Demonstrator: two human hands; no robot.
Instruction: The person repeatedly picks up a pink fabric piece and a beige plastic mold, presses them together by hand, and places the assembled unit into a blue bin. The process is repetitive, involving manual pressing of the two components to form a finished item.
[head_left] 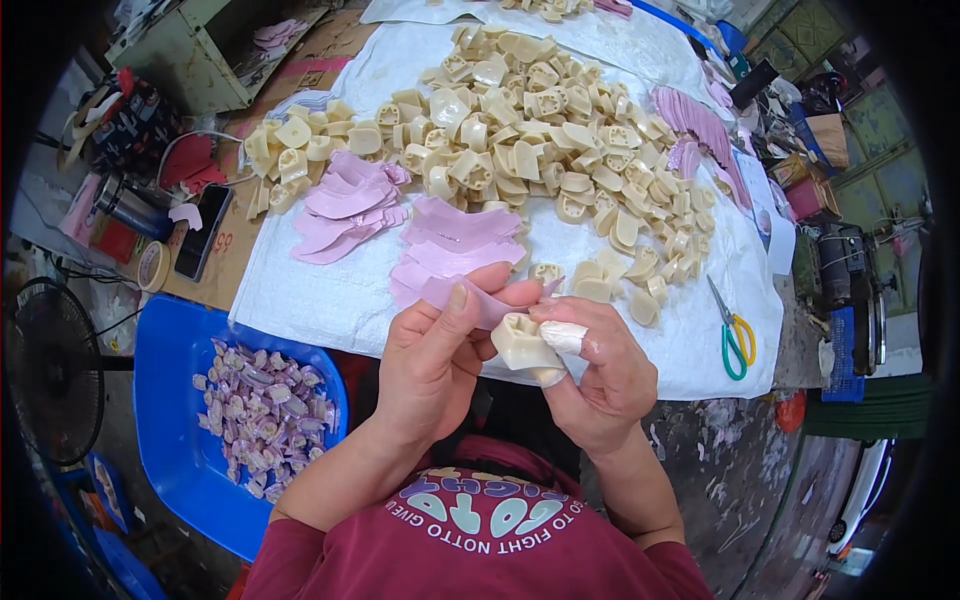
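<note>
Head view: near left, one blue basin (165,400), wrapped pieces (268,408) beyond counting. Centre, pinched in left hand (430,355), one lilac strip (490,313), probably light, limp, best taken by edges; gripped in right hand (608,380), one cream block (525,347), likely stiff, best held by sides. Far, uncountable cream heap (545,135). Right, one pair of scissors (729,318).

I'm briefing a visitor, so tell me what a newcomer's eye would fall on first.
Probably the big heap of cream blocks at the upper middle, on a white cloth. Next, the bright blue tub at lower left, with many purple-and-cream pieces inside. In the centre, the left hand holds a lilac strip and the right hand a single block.
</note>
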